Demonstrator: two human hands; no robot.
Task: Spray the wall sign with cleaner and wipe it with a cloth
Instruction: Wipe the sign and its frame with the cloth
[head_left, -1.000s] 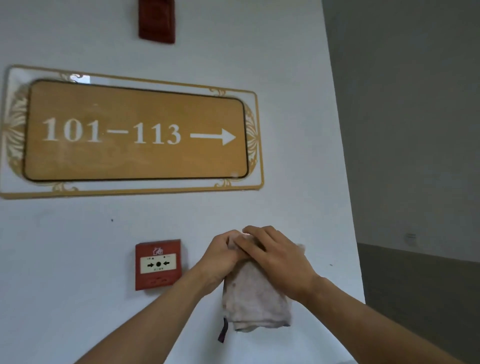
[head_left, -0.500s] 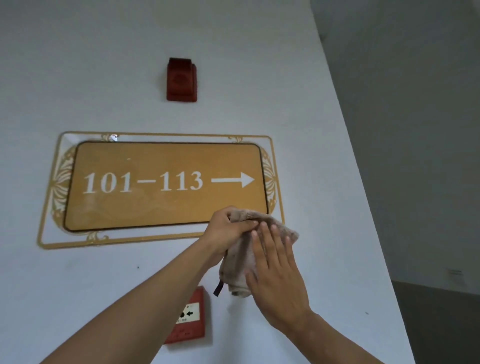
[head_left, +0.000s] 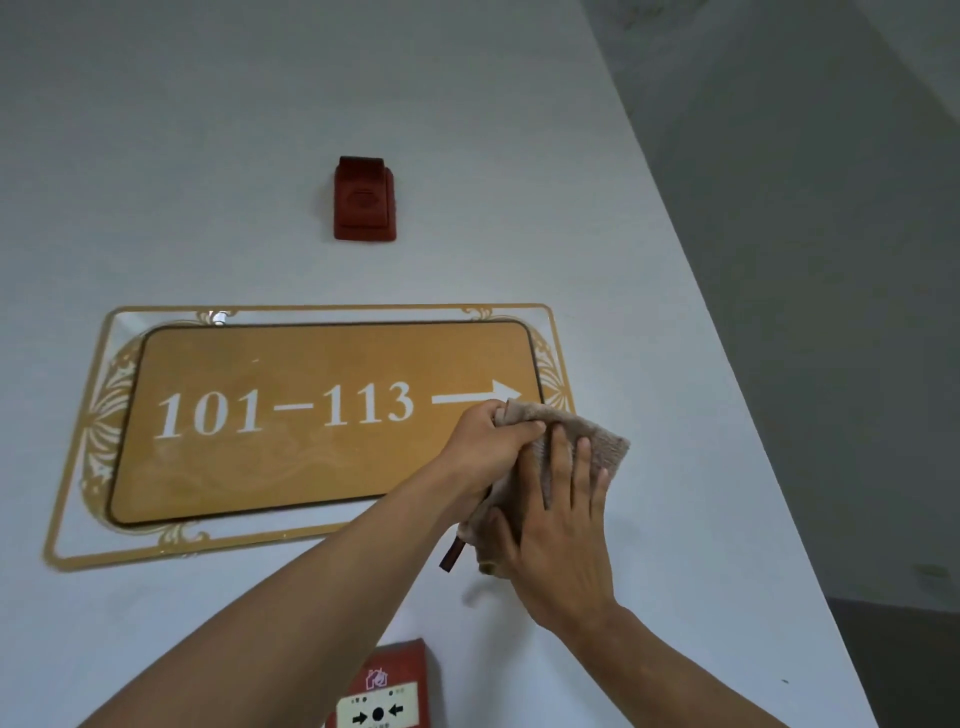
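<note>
A gold wall sign (head_left: 311, 421) reading "101–113" with a white arrow hangs on the white wall, inside a clear plate with a gold ornamental border. A beige cloth (head_left: 597, 441) is held over the sign's lower right corner and covers the tip of the arrow. My left hand (head_left: 488, 447) grips the cloth's upper left edge. My right hand (head_left: 556, 525) lies against the cloth with fingers spread, thumb under its lower part. A dark loop tag hangs from the cloth's bottom. No spray bottle is in view.
A red alarm sounder (head_left: 364, 198) is fixed on the wall above the sign. A red fire call point (head_left: 384, 691) sits below it, at the bottom edge. The wall ends at a corner to the right, with a grey side wall (head_left: 831, 312) beyond.
Both hands have risen with the cloth from below the sign up onto its lower right corner. The view has tilted upward, so the sign sits lower in the frame.
</note>
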